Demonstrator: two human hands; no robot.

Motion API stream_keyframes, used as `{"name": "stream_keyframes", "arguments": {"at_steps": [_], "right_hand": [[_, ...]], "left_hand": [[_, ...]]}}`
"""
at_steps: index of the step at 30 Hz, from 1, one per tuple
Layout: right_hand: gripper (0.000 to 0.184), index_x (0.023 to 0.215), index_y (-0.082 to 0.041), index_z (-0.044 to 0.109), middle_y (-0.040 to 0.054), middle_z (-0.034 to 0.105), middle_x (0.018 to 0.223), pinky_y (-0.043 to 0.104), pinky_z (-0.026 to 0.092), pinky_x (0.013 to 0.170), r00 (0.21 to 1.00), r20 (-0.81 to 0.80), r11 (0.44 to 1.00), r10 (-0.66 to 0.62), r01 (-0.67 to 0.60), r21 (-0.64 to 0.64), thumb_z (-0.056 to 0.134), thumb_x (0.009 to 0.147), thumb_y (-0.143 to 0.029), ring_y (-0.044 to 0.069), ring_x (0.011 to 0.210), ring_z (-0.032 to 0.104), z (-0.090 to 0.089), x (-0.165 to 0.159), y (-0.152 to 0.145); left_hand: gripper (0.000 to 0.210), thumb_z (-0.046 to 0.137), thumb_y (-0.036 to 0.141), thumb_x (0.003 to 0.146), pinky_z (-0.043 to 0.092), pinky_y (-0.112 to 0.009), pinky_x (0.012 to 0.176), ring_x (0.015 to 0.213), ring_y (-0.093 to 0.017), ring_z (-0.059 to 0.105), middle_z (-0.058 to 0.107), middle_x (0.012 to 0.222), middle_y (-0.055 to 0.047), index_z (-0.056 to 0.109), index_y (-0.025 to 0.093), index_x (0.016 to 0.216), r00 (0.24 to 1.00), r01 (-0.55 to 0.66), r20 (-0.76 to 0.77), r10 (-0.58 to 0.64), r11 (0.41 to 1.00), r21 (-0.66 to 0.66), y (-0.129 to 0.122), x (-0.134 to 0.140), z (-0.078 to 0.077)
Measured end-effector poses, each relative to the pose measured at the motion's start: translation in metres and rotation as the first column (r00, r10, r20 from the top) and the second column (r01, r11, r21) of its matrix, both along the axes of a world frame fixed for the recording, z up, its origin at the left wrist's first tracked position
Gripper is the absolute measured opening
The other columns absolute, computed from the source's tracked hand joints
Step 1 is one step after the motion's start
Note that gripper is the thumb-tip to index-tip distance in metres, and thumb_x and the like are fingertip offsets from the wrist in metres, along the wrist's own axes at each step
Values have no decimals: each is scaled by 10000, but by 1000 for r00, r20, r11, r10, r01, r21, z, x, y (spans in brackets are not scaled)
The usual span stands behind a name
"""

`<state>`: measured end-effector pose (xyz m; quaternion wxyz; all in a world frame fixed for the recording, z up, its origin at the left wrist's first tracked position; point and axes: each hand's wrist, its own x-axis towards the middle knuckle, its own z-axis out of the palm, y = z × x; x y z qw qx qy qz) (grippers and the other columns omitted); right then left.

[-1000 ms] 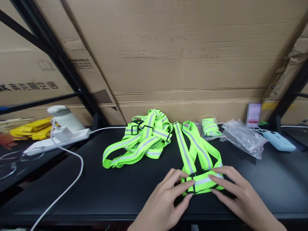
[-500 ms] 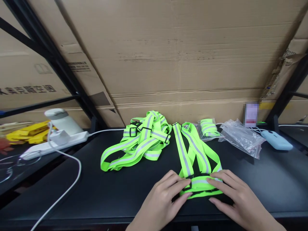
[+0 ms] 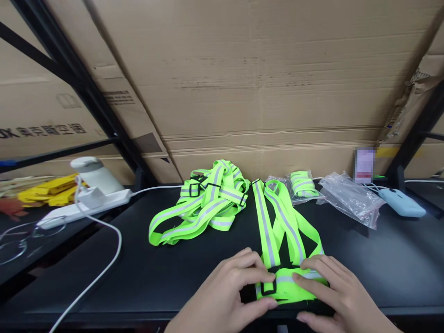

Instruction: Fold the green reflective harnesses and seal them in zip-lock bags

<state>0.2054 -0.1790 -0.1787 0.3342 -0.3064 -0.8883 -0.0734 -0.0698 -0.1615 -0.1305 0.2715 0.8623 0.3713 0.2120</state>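
Observation:
A neon-green reflective strap vest (image 3: 289, 231) with grey stripes lies on the black table in front of me. Its folded waist band is nearest me, and the two shoulder straps run away toward the back. My left hand (image 3: 236, 291) has its index finger on the band's black buckle (image 3: 268, 286), with the thumb at the band's front edge, gripping the left end. On the right part of the band rest the stretched fingers of my right hand (image 3: 342, 293); its thumb is apart, below the edge.
A tangled heap of similar straps (image 3: 208, 203) lies left of the vest. Behind are a bagged folded vest (image 3: 302, 185), clear plastic bags (image 3: 350, 196) and a light-blue device (image 3: 402, 202). At left are a power strip (image 3: 114, 199), white cable (image 3: 116, 249), bottle (image 3: 99, 175) and eyeglasses (image 3: 31, 236).
The waist band has come nearer to me, with both hands moving along, and its front now looks wider and flatter. The view has shifted slightly.

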Motion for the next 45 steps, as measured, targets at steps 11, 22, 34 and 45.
{"name": "stream_keyframes", "arguments": {"at_steps": [11,22,34,45], "right_hand": [[212,1151,-179,712,85,755,933,316,615,694,997,-72,999,38,-36,33,634,979,-277,210,806,724,-3,-5,4],[204,1114,-178,725,74,756,874,272,619,667,993,-120,997,16,-7,76,584,1010,-283,185,755,730,-8,-8,5],[194,1052,-187,739,45,746,839,253,613,660,987,-157,997,35,-24,70,599,1011,-315,174,734,726,-8,-21,7],[210,1085,-196,734,53,751,864,255,611,657,991,-133,999,12,-6,44,586,1014,-327,177,746,722,-6,-18,4]], "left_hand": [[582,677,199,827,562,-362,881,1115,-275,668,615,1385,-142,522,189,1389,980,-194,58,190,979,68,183,19,5],[381,715,414,867,593,-328,767,862,-218,730,785,1003,-87,756,134,1122,990,-110,73,125,979,-172,274,41,19],[337,637,347,1004,583,-458,927,1102,-258,660,632,1301,-108,618,166,1287,933,-359,37,358,929,85,318,85,6],[325,636,347,1004,582,-449,927,1106,-256,659,632,1303,-104,623,177,1281,874,-385,-272,402,916,118,308,45,7]]}}
